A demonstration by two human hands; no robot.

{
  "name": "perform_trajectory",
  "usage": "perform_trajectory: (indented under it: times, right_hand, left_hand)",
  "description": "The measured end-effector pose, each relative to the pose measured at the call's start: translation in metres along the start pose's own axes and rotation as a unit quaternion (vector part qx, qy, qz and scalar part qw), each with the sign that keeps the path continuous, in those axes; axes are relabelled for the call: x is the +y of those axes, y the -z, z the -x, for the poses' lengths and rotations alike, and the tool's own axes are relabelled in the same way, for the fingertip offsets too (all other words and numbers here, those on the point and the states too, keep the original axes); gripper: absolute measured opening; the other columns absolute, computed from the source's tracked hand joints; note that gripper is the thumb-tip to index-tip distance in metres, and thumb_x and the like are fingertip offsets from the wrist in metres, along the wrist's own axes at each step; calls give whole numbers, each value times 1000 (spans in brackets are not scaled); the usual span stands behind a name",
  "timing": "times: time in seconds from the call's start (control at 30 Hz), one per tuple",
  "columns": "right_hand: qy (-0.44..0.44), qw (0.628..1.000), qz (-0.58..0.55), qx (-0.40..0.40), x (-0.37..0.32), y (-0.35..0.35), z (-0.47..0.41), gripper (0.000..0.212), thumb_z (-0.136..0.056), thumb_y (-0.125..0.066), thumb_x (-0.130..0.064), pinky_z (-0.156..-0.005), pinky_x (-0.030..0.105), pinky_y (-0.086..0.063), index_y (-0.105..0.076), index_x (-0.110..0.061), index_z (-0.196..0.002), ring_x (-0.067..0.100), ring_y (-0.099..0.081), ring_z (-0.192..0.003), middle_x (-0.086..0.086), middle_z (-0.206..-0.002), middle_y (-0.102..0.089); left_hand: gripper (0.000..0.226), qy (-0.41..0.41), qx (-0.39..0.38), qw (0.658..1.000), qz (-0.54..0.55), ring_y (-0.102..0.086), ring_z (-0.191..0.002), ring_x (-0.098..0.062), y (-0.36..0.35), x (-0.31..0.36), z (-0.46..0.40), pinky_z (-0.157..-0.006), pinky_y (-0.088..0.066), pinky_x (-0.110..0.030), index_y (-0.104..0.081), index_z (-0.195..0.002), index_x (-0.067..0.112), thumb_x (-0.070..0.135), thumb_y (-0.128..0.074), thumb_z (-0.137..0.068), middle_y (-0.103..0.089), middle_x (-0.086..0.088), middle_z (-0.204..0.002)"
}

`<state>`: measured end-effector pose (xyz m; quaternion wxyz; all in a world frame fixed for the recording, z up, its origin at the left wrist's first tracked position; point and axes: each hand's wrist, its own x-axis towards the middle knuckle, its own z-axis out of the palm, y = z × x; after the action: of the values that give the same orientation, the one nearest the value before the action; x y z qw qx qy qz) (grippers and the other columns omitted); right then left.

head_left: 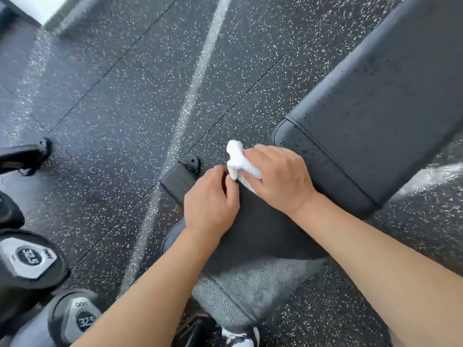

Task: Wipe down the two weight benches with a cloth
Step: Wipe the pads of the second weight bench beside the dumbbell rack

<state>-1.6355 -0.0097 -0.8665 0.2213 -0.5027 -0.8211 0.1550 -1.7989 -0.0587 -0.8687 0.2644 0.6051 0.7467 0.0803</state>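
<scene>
A black padded weight bench runs from the lower middle to the upper right. Its long back pad point(390, 96) lies at the right and its seat pad point(260, 236) lies under my arms. My right hand point(278, 179) grips a crumpled white cloth point(238, 156) at the seat pad's far end, beside the gap between the two pads. My left hand point(210, 204) rests on the seat pad's left edge, its fingertips pinching the cloth's lower corner. Only one bench is in view.
Speckled black rubber flooring point(120, 101) with a white painted line point(200, 63) lies to the left. The bench's foot point(180, 176) sticks out at the left. Dumbbells point(32, 259) marked 32.5 stand at the lower left. A shoe point(238, 338) shows at the bottom.
</scene>
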Motion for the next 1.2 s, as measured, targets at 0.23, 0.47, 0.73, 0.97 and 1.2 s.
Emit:
perform_trajectory:
  times: [0.23,0.47,0.73,0.97,1.2]
  right_hand:
    - [-144,984,85,53,-15,15,73,20,-92,-71,-33,-54,38,-41,-61,-16,-88,29,-59,-65,0,-73,-58]
    - [-403,909,-79,70,-64,28,226,16,-101,-54,-48,-57,31,-49,-56,-32,-100,12,-58,-64,-13,-74,-58]
    - [-528,786,-212,243,-104,-23,226,19,-94,-59,-41,-63,34,-46,-47,-34,-107,17,-63,-73,-15,-80,-61]
    - [-524,666,-323,422,-9,-4,178,16,-98,-71,-36,-73,22,-48,-60,-25,-94,7,-57,-79,-9,-84,-59]
    - [-607,615,-332,378,-161,-77,239,35,-98,-50,-48,-89,35,-56,-53,-37,-131,14,-70,-105,-9,-113,-72]
  left_hand:
    - [64,-286,-85,948,-112,-31,-149,-34,15,-7,22,-118,-30,-51,-37,-156,15,33,-50,-96,-33,-12,-163]
    - [61,-411,-103,887,-181,-18,-156,-38,-3,-3,69,-121,-18,-65,-47,-153,25,38,-57,-94,-31,-7,-166]
    - [56,-385,-15,912,-139,-19,-156,-30,-27,-3,75,-124,-16,-60,-55,-144,25,34,-55,-89,-35,-1,-163]
    - [57,-393,1,910,-132,-24,-154,-34,-33,-1,76,-119,-22,-64,-54,-143,19,28,-54,-87,-39,-7,-159]
    - [58,-416,22,900,-128,-27,-152,-34,-37,-7,73,-119,-24,-60,-52,-142,17,23,-53,-85,-39,-9,-158]
